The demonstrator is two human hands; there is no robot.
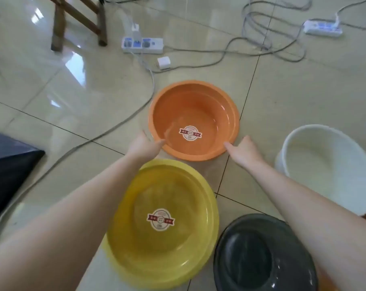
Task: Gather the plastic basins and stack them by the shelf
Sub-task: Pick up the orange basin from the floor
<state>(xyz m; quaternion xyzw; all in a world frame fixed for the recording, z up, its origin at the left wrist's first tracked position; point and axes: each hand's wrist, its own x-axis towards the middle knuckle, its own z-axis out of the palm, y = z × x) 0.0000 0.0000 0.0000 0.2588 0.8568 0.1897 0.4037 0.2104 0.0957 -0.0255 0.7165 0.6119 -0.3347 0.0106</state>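
Glossy beige tile floor (pixel 73 97), wooden legs (pixel 58 28), perhaps a stool's.

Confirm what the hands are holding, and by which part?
Both hands are at the orange basin on its near rim: left hand at the near-left edge, right hand at the near-right. Whether either grip is closed cannot be told.
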